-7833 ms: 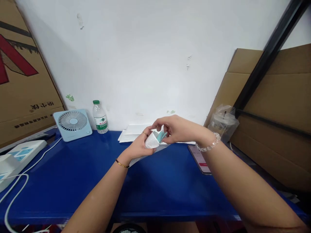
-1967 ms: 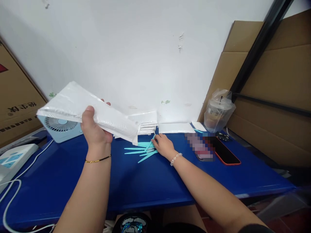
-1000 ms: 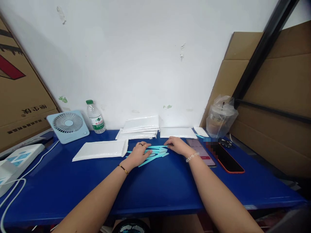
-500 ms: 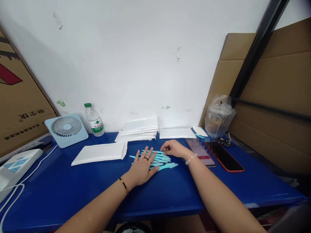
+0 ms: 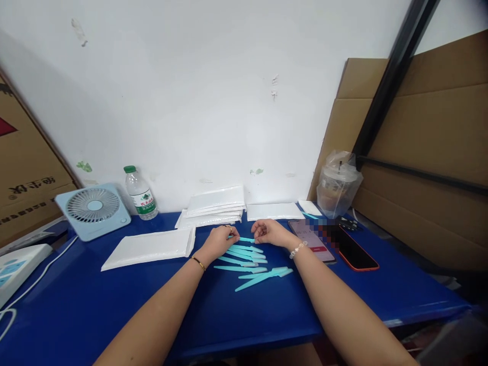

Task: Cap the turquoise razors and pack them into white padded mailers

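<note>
Several slim turquoise eyebrow razors (image 5: 242, 269) lie loosely spread on the blue table (image 5: 213, 320), handles pointing mostly left. At the far side of the spread, one eyebrow razor (image 5: 246, 239) spans the gap between my hands. My left hand (image 5: 220, 241) is closed at its left end, fingertips together. Its right end is pinched by my right hand (image 5: 272, 233), thumb and index finger together and the other fingers curled. Nearest me, a couple of razors lie crossed over one another.
White padded mailers (image 5: 215, 203) are stacked by the wall, with another mailer (image 5: 150, 248) at left. A fan (image 5: 93, 211) and water bottle (image 5: 141, 195) stand at back left. Two phones (image 5: 314, 241) and a bagged drink cup (image 5: 338, 185) are at right.
My left hand lay flat and spread over the razors; it has lifted away and closed at the far razor's left end. The razors beneath are uncovered. My right hand stays at the far razor.
</note>
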A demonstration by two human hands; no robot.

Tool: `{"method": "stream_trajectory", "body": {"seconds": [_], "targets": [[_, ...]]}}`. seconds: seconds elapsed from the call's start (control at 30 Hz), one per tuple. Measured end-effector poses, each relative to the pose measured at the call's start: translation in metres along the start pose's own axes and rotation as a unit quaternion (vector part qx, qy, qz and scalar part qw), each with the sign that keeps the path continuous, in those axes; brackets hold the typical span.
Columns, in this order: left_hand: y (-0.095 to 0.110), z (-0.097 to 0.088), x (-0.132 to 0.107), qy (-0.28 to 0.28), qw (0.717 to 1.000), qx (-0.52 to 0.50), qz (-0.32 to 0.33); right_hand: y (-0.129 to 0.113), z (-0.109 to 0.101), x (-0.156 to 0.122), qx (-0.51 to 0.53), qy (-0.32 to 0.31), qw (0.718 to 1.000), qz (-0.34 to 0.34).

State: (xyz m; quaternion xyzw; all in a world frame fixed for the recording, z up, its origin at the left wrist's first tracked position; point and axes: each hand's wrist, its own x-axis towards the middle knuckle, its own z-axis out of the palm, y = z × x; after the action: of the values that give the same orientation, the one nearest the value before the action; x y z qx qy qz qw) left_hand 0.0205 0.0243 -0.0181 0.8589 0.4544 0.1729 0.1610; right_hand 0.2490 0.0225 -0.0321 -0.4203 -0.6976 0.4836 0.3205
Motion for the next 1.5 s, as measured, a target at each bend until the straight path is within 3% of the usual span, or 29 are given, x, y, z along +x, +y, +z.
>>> {"method": "stream_trajectory", "body": {"seconds": [0.17,0.27,0.47,0.6,0.7,0.8,1.03,1.1,1.2,1.33,1.5], "targets": [[-0.017,0.002,0.004,0.021,0.999,-0.047,-0.018,-0.002,-0.014,-0.003,0.021,0.000,1.000,-0.013],[-0.024,0.004,0.003,0.003,0.998,-0.050,-0.043,-0.001,-0.018,-0.005,0.005,0.010,1.000,-0.009],[-0.018,0.008,-0.003,0.055,0.998,-0.010,-0.032,-0.009,-0.013,-0.009,-0.224,0.019,0.974,-0.034],[-0.006,0.006,-0.009,-0.001,1.000,0.008,0.023,-0.017,-0.004,-0.012,-0.308,-0.047,0.950,-0.018],[-0.002,0.004,-0.010,-0.030,0.999,0.012,0.017,-0.022,0.000,-0.013,-0.321,-0.061,0.945,-0.009],[-0.005,0.003,-0.008,-0.024,1.000,0.020,-0.004,-0.022,-0.005,-0.014,-0.326,-0.061,0.943,0.004],[-0.008,0.001,-0.006,0.029,0.998,0.013,-0.055,-0.021,-0.018,-0.016,-0.334,0.024,0.942,-0.027],[-0.002,0.001,-0.009,0.032,0.999,0.007,-0.034,-0.024,-0.014,-0.017,-0.337,0.011,0.941,-0.040],[0.005,-0.001,-0.013,-0.026,1.000,-0.001,0.011,-0.031,-0.004,-0.018,-0.342,-0.050,0.938,-0.025],[0.010,-0.001,-0.014,-0.079,0.997,0.004,0.016,-0.034,0.007,-0.017,-0.365,-0.092,0.926,-0.020],[0.008,-0.001,-0.011,-0.046,0.999,0.021,-0.002,-0.029,-0.002,-0.017,-0.369,-0.063,0.927,-0.008]]}}
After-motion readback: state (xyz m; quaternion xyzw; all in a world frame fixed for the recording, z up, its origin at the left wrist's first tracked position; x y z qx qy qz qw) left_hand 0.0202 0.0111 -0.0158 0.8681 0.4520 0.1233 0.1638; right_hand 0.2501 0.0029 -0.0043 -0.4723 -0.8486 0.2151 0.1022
